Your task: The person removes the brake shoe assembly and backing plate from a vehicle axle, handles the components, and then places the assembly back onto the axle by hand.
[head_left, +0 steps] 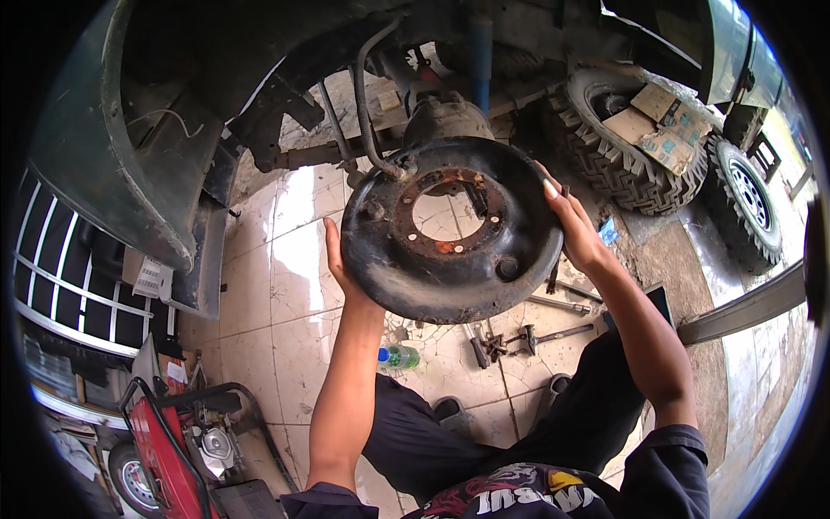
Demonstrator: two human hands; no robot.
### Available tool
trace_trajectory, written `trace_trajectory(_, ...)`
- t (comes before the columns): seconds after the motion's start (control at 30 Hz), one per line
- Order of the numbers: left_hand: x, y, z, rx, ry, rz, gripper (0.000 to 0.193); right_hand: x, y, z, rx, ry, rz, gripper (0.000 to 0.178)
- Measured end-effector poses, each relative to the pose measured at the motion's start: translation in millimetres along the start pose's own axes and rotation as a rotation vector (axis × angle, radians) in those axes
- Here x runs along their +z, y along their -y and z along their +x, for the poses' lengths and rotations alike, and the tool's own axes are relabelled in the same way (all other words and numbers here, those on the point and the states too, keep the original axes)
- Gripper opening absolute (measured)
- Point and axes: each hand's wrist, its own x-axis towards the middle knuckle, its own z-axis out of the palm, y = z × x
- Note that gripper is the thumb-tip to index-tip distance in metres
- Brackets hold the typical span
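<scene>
Between my hands is a round black brake backing plate [467,290], its face tilted up toward me. A rusty ring with several bolt holes surrounds the large opening at its centre. My left hand [346,272] grips the left rim, thumb up along the edge and the other fingers hidden behind. On the right rim, my right hand [577,227] has its thumb near the edge, with part of the hand hidden behind the plate. A curved grey bar [363,104] comes down to the plate's upper left; whether they touch I cannot tell. Just beyond the plate is an axle end [445,117].
Tools [510,342] lie on the tiled floor [294,294] by my feet, near a green bottle [399,356]. Large tyres [640,177] stand at the right, one with cardboard [666,125] on it. A vehicle fender [130,164] overhangs at left, above a red wheeled machine [173,450].
</scene>
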Motion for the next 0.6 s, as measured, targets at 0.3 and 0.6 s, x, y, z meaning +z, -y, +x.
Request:
trace_trajectory(0.3, -10.8, -19.6, -2.5, -0.043, -0.118, -0.027, 0.041, 13.7, 46.3, -29.7, -0.424, 0.312, -0.217, 0.114)
trace_trajectory(0.6, 2.4, -19.3, -18.2, -0.221, -0.074, -0.064, 0.05, 17.5, 68.6, -47.0, -0.82, -0.177, -1.0, 0.075)
